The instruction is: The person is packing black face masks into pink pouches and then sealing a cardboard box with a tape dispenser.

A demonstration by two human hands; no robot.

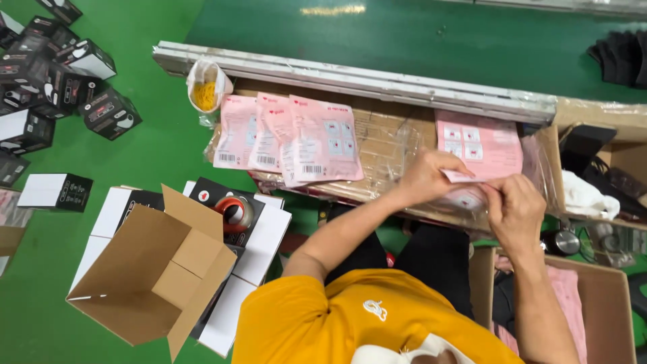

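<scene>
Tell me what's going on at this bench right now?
A person in a yellow shirt works at a cardboard-topped bench. The left hand and right hand together pinch a pink packet at its lower edge. Three more pink packets lie fanned to the left. An open cardboard box sits on the green floor.

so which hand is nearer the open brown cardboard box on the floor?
Left. The left hand is at the pink packet on the bench, closer to the open brown cardboard box at lower left. The right hand grips the same packet farther right.
</scene>
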